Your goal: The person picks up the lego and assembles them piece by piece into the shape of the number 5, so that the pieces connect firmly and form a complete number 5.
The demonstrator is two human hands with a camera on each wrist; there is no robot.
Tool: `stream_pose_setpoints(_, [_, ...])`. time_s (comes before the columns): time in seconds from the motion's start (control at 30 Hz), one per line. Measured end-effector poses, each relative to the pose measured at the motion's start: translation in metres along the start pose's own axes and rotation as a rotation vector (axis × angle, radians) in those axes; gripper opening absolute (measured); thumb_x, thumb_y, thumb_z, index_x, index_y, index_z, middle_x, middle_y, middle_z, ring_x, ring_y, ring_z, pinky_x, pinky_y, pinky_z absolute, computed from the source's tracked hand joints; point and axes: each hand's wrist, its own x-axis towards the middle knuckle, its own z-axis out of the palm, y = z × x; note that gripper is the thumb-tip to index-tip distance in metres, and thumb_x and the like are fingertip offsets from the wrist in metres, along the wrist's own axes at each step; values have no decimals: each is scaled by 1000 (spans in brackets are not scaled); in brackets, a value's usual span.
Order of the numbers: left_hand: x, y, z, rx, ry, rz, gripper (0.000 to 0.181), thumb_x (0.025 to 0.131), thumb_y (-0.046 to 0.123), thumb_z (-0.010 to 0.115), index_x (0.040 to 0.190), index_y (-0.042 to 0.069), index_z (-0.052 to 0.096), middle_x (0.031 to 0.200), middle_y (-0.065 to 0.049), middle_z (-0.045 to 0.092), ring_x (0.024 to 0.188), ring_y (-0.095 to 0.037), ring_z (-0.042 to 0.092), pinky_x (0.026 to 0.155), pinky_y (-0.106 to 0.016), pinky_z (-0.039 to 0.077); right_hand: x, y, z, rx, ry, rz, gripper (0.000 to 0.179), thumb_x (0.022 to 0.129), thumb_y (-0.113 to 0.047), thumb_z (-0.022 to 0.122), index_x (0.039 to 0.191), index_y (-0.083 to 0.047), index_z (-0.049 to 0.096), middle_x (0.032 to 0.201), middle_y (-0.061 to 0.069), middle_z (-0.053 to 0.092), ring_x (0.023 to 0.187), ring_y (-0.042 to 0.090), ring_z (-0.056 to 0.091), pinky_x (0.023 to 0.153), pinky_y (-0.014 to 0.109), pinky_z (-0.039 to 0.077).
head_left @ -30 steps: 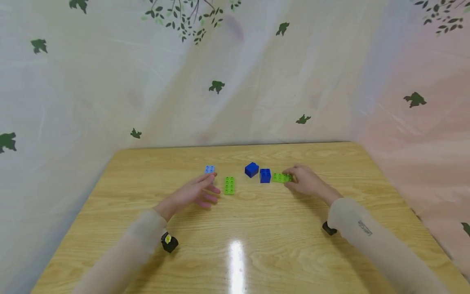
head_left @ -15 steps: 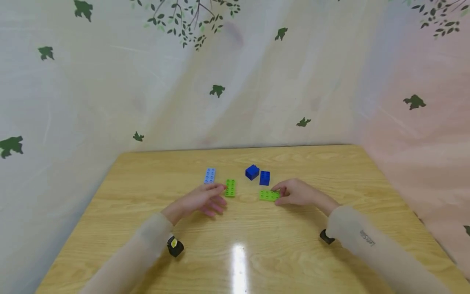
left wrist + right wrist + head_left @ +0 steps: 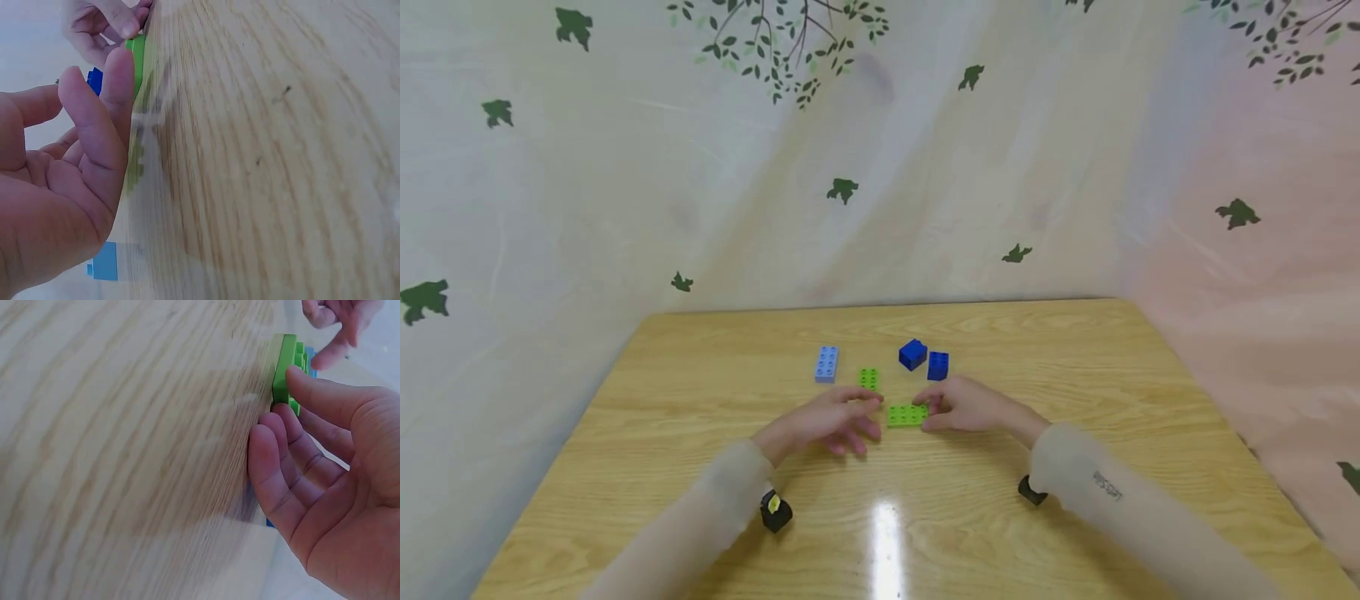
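Note:
My right hand (image 3: 973,406) pinches one end of a flat lime-green building brick (image 3: 906,416), studs up, low over or on the table. In the right wrist view, thumb and fingers grip the near end of that green brick (image 3: 285,370). Just left of the brick's other end is my left hand (image 3: 829,419), its fingers loosely spread and holding nothing. A second lime-green brick (image 3: 868,377) lies behind the left hand's fingertips, its near part hidden. Farther back left sits a light blue brick (image 3: 827,364).
Two dark blue bricks, one turned at an angle (image 3: 913,354) and one squarer (image 3: 937,365), stand behind my right hand. The wooden table (image 3: 715,350) ends at a patterned cloth backdrop (image 3: 910,167). A bright reflection crosses the table's front.
My right hand has brought the held green brick leftward and nearer to me, from beside the dark blue bricks. The left hand has shifted right and nearer, uncovering the light blue brick.

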Motion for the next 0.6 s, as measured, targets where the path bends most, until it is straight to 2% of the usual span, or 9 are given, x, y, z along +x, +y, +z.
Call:
stream_pose_setpoints(0.17, [1,1,1,-2,-7,-11,56,105,43,53,149,10,45,106,-11,73,75,-24,72,53,-25,54,8,-3,6,52,-29,10,39,95,-21,74,130,-3,66,84,-7,66,47,7,51,45,22,44])
stream_pose_setpoints(0.33, [2,-2,1,-7,-9,-26,56,104,43,55,147,8,47,106,-11,73,73,-22,71,53,-24,53,13,-8,12,98,-39,-12,39,96,-18,73,130,0,64,83,-4,67,46,8,52,44,22,45])
stream_pose_setpoints(0.6, [2,-3,3,17,14,-50,51,104,40,56,143,7,51,100,-11,73,70,-20,71,53,-26,55,15,-10,14,143,-46,10,39,97,-19,72,131,-1,64,85,-3,68,46,12,54,44,24,47])
